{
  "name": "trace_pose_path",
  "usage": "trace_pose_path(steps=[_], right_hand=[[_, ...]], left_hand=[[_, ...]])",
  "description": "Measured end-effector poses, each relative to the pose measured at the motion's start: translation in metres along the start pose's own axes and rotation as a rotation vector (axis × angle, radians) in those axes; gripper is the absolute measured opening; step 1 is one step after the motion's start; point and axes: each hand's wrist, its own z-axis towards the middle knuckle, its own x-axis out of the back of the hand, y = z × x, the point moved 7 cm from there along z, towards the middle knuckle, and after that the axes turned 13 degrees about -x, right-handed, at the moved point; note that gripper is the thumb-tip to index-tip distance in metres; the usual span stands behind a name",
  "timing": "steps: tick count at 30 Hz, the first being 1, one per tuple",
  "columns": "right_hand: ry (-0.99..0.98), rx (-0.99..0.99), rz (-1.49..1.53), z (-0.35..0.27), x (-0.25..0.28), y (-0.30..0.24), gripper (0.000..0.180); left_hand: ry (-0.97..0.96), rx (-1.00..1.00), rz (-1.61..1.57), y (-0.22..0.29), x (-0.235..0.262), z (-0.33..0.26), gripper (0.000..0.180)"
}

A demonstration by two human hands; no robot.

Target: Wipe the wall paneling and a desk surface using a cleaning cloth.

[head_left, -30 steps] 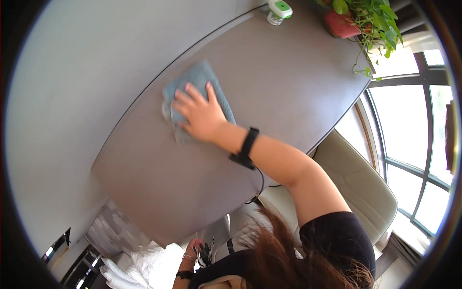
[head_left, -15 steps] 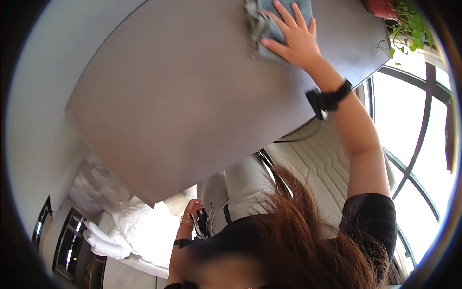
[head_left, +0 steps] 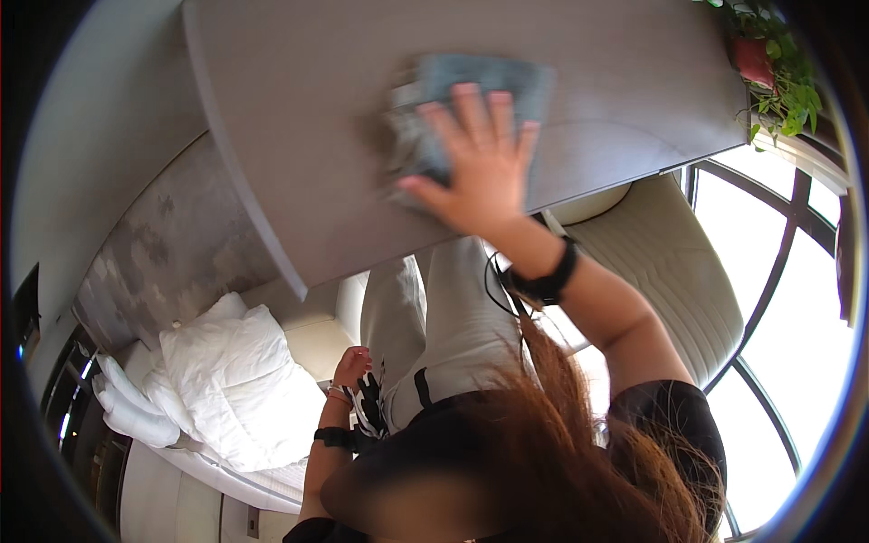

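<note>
My right hand (head_left: 484, 176) lies flat with spread fingers on a folded grey-blue cloth (head_left: 534, 86), pressing it against the grey-brown tabletop (head_left: 299, 118). Motion blurs the hand and the cloth. At the cloth's left side its edge is bunched up and paler. A black band (head_left: 548, 276) sits around my right wrist. My left hand (head_left: 353, 366) hangs low beside my light trousers (head_left: 457, 335), off the table, with its fingers curled in and no object seen in them. Another black band (head_left: 335, 438) is on that forearm.
A trailing green plant in a red pot (head_left: 753, 61) stands at the table's far right corner. A beige padded seat (head_left: 665, 262) is at the right, by the large windows. White bedding (head_left: 231, 380) lies at the lower left, beside a patterned grey wall panel (head_left: 172, 244).
My right hand has slid the cloth nearer and to the left across the tabletop, bending the elbow. The view has shifted too. My left hand stays low at my side.
</note>
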Motion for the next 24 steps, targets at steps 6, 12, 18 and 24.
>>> trace_pose_path(steps=[6,12,18,24], right_hand=[[-0.174,0.521,0.167,-0.079,-0.046,-0.149,0.074],[0.106,0.056,-0.169,-0.006,-0.012,-0.005,0.067],[0.245,-0.172,-0.060,0.070,-0.030,-0.102,0.065],[0.071,0.258,0.185,-0.048,-0.047,-0.217,0.065]], left_hand=[[0.093,-0.312,-0.131,-0.094,0.086,-0.020,0.017],[0.107,-0.213,-0.132,-0.042,0.075,-0.035,0.016],[0.066,-0.215,-0.355,-0.097,0.058,-0.021,0.013],[-0.064,0.077,-0.692,-0.167,0.103,-0.022,0.020]])
